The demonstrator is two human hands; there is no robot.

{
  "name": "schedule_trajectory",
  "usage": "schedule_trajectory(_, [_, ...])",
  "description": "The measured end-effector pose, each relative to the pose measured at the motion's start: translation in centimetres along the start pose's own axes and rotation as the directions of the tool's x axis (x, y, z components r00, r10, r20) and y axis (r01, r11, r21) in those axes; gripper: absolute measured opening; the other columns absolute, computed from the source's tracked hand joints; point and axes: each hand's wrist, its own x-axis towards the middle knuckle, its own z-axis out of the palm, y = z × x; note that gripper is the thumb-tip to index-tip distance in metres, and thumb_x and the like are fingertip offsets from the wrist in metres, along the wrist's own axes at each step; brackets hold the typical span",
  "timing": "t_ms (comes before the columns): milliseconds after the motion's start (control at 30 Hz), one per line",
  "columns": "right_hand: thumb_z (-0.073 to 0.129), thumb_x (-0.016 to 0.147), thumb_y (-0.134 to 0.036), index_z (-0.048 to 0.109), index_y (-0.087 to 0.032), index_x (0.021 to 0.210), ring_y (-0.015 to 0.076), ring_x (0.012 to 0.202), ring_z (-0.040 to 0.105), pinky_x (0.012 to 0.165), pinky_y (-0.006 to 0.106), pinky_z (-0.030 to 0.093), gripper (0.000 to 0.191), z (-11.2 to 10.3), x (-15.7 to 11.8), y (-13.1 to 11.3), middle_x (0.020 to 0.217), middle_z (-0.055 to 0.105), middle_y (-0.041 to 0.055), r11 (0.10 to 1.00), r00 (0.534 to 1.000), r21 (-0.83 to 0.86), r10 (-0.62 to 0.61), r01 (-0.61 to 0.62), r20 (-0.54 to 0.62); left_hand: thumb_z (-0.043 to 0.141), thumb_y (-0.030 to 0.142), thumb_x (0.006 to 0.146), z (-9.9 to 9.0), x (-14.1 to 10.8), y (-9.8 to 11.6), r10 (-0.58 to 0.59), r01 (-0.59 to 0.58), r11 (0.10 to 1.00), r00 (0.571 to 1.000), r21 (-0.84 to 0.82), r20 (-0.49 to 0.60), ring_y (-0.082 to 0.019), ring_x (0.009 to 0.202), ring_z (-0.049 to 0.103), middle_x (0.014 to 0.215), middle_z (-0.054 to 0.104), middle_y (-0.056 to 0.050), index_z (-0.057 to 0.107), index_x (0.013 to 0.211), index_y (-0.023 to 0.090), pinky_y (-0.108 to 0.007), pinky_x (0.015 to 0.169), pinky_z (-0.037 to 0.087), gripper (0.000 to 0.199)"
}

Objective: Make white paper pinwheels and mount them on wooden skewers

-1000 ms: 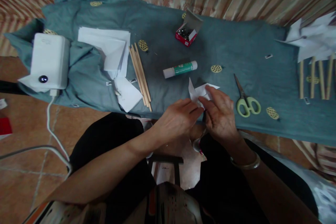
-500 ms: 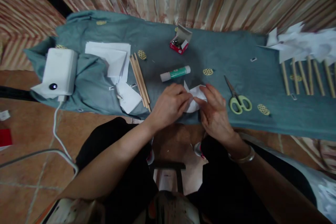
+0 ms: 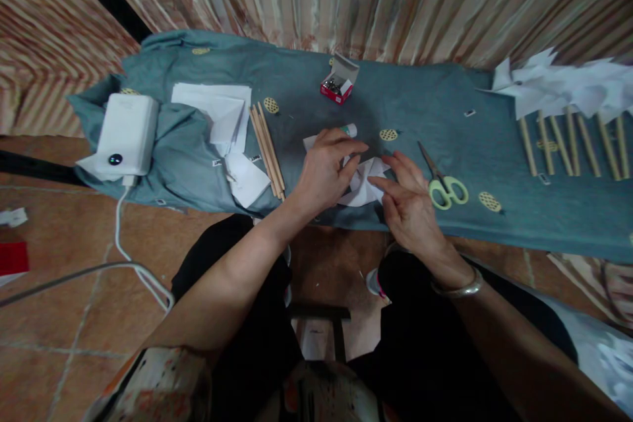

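Observation:
A folded white paper pinwheel head (image 3: 364, 190) lies on the cloth near the front edge, its flaps bent inward. Just over its left side is my left hand (image 3: 326, 168), thumb and fingers apart, holding nothing. My right hand (image 3: 406, 206) rests at the paper's right side with fingers spread, the index fingertip at or just above its middle. Behind my left hand a glue stick (image 3: 350, 130) is mostly covered. Green-handled scissors (image 3: 448, 191) lie right of my right hand. Farther back stands an open red box (image 3: 336, 89) of small metal pieces.
Thin wooden sticks (image 3: 267, 150) lie to the left, beside white paper sheets (image 3: 185, 93) and a loose paper piece (image 3: 247, 181). A white power bank (image 3: 127, 132) with a cable is at far left. Finished paper pinwheels on sticks (image 3: 564, 89) line the right end.
My left hand has let go of the paper and moved up, its fingers opening and covering much of the glue stick. My right fingers have loosened, and the paper's folds show more.

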Motion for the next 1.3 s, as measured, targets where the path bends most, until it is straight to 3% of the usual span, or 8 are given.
schedule_trajectory(200, [0.040,0.086,-0.008,0.064,-0.031,0.121,0.0336,0.144,0.036,0.106,0.059,0.041,0.048,0.8,-0.3,0.0,0.146,0.051,0.0030,0.995,0.997,-0.077,-0.066,0.068,0.029,0.049,0.016,0.091,-0.8,0.5,-0.4,-0.060,0.060,0.998,0.998,-0.004,-0.032,-0.018,0.097,0.060,0.100,0.067,-0.006,0.072,0.101,0.019,-0.036,0.091,0.047,0.026])
schedule_trajectory(367, [0.041,0.089,-0.010,0.052,-0.032,0.132,0.0295,0.146,0.034,0.107,0.054,0.040,0.050,1.6,-0.4,-0.5,0.148,0.050,0.0055,0.986,0.992,-0.112,-0.116,0.122,0.057,0.049,0.015,0.091,-0.8,0.5,-0.4,-0.081,0.081,0.997,0.996,-0.004,-0.032,-0.019,0.098,0.060,0.101,0.068,-0.007,0.072,0.103,0.018,-0.036,0.091,0.048,0.026])
schedule_trajectory(533, [0.037,0.092,-0.010,0.044,-0.020,0.141,0.0259,0.148,0.030,0.112,0.053,0.036,0.050,2.4,-0.2,-0.7,0.149,0.049,0.0135,0.983,0.982,-0.116,-0.129,0.146,0.142,0.049,0.014,0.091,-0.4,0.6,-0.2,-0.081,0.082,0.997,0.996,0.009,-0.020,-0.019,0.099,0.060,0.102,0.068,-0.008,0.072,0.104,0.016,-0.037,0.093,0.048,0.026])
schedule_trajectory(667, [0.042,0.091,-0.011,0.055,-0.023,0.128,0.0267,0.148,0.031,0.111,0.055,0.037,0.041,2.1,0.0,-0.2,0.146,0.053,0.0096,0.980,0.982,-0.123,-0.139,0.155,0.126,0.050,0.014,0.091,-0.4,0.8,-0.1,-0.078,0.078,0.997,0.996,-0.014,-0.039,-0.019,0.098,0.061,0.101,0.068,-0.008,0.072,0.103,0.015,-0.036,0.092,0.049,0.025])
schedule_trajectory(800, [0.040,0.089,-0.012,0.065,-0.025,0.111,0.0317,0.146,0.033,0.108,0.060,0.041,0.037,0.8,0.2,0.2,0.143,0.054,0.0072,0.997,0.997,-0.044,-0.066,0.067,0.027,0.051,0.016,0.090,-0.4,1.1,-0.3,-0.079,0.078,0.997,0.996,-0.018,-0.050,-0.019,0.098,0.062,0.100,0.069,-0.007,0.072,0.103,0.017,-0.037,0.092,0.049,0.025])
schedule_trajectory(933, [0.040,0.089,-0.012,0.066,-0.024,0.115,0.0295,0.145,0.035,0.111,0.058,0.040,0.039,-0.2,0.5,0.2,0.141,0.056,0.0074,0.999,0.999,0.038,-0.023,0.024,-0.025,0.051,0.016,0.091,-0.5,1.2,-0.5,-0.081,0.080,0.997,0.995,-0.022,-0.051,-0.018,0.096,0.062,0.100,0.069,-0.006,0.072,0.103,0.017,-0.035,0.091,0.048,0.025])
schedule_trajectory(1067, [0.041,0.087,-0.010,0.067,-0.030,0.116,0.0301,0.145,0.035,0.107,0.058,0.043,0.044,-0.1,0.5,0.0,0.144,0.053,0.0031,1.000,0.999,-0.009,-0.029,0.029,0.013,0.050,0.017,0.091,-0.6,1.0,-0.8,-0.073,0.073,0.997,0.996,-0.005,-0.053,-0.017,0.095,0.062,0.100,0.069,-0.005,0.072,0.103,0.017,-0.033,0.089,0.048,0.025])
schedule_trajectory(1300, [0.043,0.086,-0.008,0.066,-0.029,0.114,0.0332,0.144,0.037,0.105,0.060,0.043,0.042,0.4,0.5,-0.4,0.142,0.054,0.0064,0.996,0.998,-0.075,-0.051,0.053,0.037,0.051,0.017,0.091,-0.8,0.8,-1.0,-0.087,0.086,0.996,0.995,-0.021,-0.050,-0.017,0.095,0.062,0.100,0.069,-0.006,0.073,0.101,0.017,-0.034,0.089,0.048,0.024])
